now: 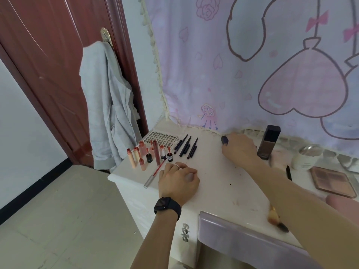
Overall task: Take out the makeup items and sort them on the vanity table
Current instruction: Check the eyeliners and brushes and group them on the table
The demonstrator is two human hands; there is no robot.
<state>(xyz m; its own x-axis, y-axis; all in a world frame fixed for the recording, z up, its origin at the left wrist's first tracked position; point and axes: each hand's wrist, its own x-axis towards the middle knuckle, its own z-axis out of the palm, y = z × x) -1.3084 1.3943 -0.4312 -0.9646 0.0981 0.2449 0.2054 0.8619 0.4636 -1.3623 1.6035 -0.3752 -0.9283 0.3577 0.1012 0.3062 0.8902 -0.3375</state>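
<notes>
On the white vanity table (pixel 217 183), several lip glosses and small bottles (pixel 149 154) stand in a group at the left rear, with several dark pencils (pixel 185 145) lying beside them. A lash tray (pixel 161 135) lies behind. My right hand (pixel 240 147) reaches to the back and grips a small dark tube (pixel 224 140). My left hand (pixel 177 181), with a ring and a black watch, rests on the table with fingers curled, next to a red wand with a silver cap (pixel 154 174).
A tall dark foundation bottle (pixel 269 141) and a white jar (pixel 307 157) stand at the right rear. A pink eyeshadow palette (pixel 333 181), a black pencil (pixel 288 172) and a brush (pixel 276 220) lie nearby. A lavender chair back (pixel 242 239) is in front; a grey garment (pixel 108 105) hangs on the door.
</notes>
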